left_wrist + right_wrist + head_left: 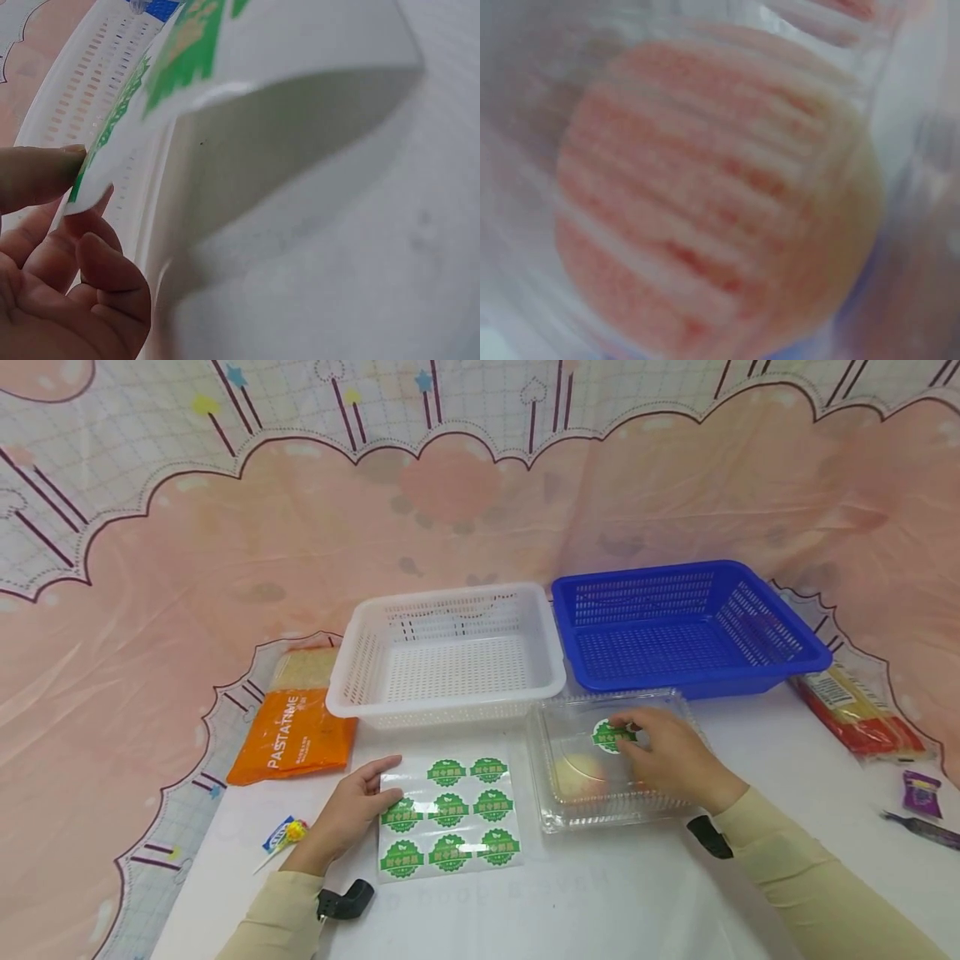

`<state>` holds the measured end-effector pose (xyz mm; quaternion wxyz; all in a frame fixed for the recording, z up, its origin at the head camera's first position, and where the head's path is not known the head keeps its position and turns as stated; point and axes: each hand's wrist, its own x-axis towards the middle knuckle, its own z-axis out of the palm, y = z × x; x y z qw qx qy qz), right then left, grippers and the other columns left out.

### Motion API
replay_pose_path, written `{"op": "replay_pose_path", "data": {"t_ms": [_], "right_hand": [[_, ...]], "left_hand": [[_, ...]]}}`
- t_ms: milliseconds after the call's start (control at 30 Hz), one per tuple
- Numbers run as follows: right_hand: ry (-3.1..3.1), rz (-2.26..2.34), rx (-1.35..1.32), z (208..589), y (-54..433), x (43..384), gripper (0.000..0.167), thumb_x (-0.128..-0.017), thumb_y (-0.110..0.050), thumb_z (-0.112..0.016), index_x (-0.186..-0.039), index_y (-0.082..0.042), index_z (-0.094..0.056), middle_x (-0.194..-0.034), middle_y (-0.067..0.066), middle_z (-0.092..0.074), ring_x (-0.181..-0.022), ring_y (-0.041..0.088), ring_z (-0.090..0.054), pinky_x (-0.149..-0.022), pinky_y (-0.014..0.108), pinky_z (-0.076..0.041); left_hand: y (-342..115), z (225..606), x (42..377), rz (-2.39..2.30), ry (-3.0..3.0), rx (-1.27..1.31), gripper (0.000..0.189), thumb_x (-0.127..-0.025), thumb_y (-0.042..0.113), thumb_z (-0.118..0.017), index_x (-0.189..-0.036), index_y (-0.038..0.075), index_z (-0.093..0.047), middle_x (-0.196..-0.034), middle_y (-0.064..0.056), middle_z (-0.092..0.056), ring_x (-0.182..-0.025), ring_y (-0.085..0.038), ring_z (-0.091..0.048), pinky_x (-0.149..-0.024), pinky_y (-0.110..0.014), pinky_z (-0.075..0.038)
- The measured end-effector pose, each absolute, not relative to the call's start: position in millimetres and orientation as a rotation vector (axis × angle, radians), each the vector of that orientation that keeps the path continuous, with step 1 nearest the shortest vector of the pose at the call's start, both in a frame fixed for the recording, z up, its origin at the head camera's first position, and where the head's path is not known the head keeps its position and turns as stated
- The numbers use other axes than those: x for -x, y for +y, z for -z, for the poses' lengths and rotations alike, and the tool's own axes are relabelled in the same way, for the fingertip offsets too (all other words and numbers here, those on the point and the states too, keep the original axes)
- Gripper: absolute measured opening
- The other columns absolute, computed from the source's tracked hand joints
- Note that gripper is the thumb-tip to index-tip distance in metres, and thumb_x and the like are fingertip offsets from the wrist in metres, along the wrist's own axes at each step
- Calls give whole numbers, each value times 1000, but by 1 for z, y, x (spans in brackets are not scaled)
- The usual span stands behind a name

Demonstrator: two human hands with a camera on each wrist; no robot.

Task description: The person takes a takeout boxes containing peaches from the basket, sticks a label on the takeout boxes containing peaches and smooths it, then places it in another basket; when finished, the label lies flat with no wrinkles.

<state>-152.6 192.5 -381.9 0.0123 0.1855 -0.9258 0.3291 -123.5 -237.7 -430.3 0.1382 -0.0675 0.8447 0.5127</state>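
My left hand (pixel 348 810) pinches the left edge of a sheet of round green stickers (pixel 450 814) between thumb and fingers. In the left wrist view the sheet (pixel 300 37) bends up off the white table. A single green sticker (pixel 604 737) is at the lid of a clear plastic clamshell box (pixel 555 814), with my right hand (pixel 667 756) pinching its right side. Whether the sticker touches the lid cannot be told. Inside the closed box lies a pinkish-yellow round fruit, likely a peach (pixel 579 777); the blurred right wrist view shows a fruit (pixel 712 195) close up through ridged plastic.
Behind the box stand a white basket (pixel 446 706) and a blue basket (pixel 697 681). An orange pasta bag (pixel 292 735) and a lollipop (pixel 294 832) lie left. To the right are a red-and-yellow packet (pixel 862 710), a purple wrapped candy (pixel 921 793) and a dark pen-like object (pixel 926 829).
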Motion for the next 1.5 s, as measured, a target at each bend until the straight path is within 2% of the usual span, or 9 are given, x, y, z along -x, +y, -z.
{"op": "replay_pose_path", "data": {"t_ms": [133, 300, 467, 700, 867, 967, 1067, 1200, 1500], "right_hand": [[-2909, -1041, -594, 381, 193, 152, 30, -97, -7, -62, -126, -1, -65, -124, 19, -63, -121, 44, -51, -100, 65, -39], [-2936, -1071, -599, 380, 193, 152, 39, -98, -9, -62, -136, -3, -59, -132, 18, -60, -126, 43, -48, -103, 66, -37], [-2952, -1091, -592, 379, 193, 152, 45, -98, -12, -63, -141, -2, -55, -133, 15, -60, -126, 41, -47, -103, 64, -37], [-2954, -1131, -571, 378, 195, 150, 53, -96, -20, -68, -144, -4, -52, -133, 18, -58, -123, 40, -49, -98, 64, -42], [-2888, -1198, -565, 374, 200, 146, 61, -93, -26, -73, -146, -6, -49, -138, 21, -55, -118, 41, -54, -92, 60, -48], [-2795, -1210, -605, 370, 205, 142, 61, -92, -23, -75, -145, -5, -51, -141, 20, -54, -114, 42, -56, -90, 58, -49], [-2706, -1210, -622, 366, 211, 137, 58, -90, -17, -76, -142, -4, -53, -141, 18, -55, -115, 38, -58, -90, 48, -51], [-2654, -1195, -604, 364, 223, 134, 58, -89, -15, -78, -141, -5, -55, -138, 16, -57, -117, 33, -57, -91, 20, -47], [-2716, -1157, -491, 372, 250, 132, 59, -91, -21, -76, -145, -8, -53, -143, 17, -54, -126, 34, -49, -88, 8, -37]], "left_hand": [[-238, 430, 124, -1475, 2453, 195, 55, -97, 14, -65, -150, 13, -48, -138, -14, -59, -107, -26, -57, -107, -48, -43], [-238, 430, 125, -1447, 2475, 190, 58, -97, 16, -66, -151, 14, -46, -147, -15, -49, -115, -28, -50, -111, -49, -38], [-237, 430, 126, -1395, 2516, 201, 60, -96, 17, -67, -152, 16, -45, -148, -17, -42, -119, -31, -41, -109, -49, -37], [-239, 427, 125, -1343, 2533, 225, 61, -96, 20, -68, -152, 17, -44, -154, -22, -37, -136, -41, -41, -109, -55, -37], [-236, 420, 125, -1321, 2578, 155, 61, -96, 22, -67, -152, 16, -43, -158, -17, -33, -144, -39, -30, -112, -56, -30], [-230, 413, 124, -1343, 2584, 87, 61, -96, 21, -66, -152, 15, -42, -159, -14, -31, -146, -37, -25, -115, -55, -25], [-219, 407, 122, -1400, 2557, 28, 62, -97, 21, -66, -153, 14, -42, -159, -15, -31, -146, -37, -26, -115, -53, -26], [-202, 402, 121, -1501, 2508, -51, 61, -98, 19, -65, -153, 11, -40, -159, -14, -32, -145, -36, -30, -114, -50, -29], [-165, 400, 119, -1654, 2407, -195, 61, -97, 19, -66, -153, 13, -42, -157, -10, -38, -140, -37, -40, -108, -52, -39]]}}
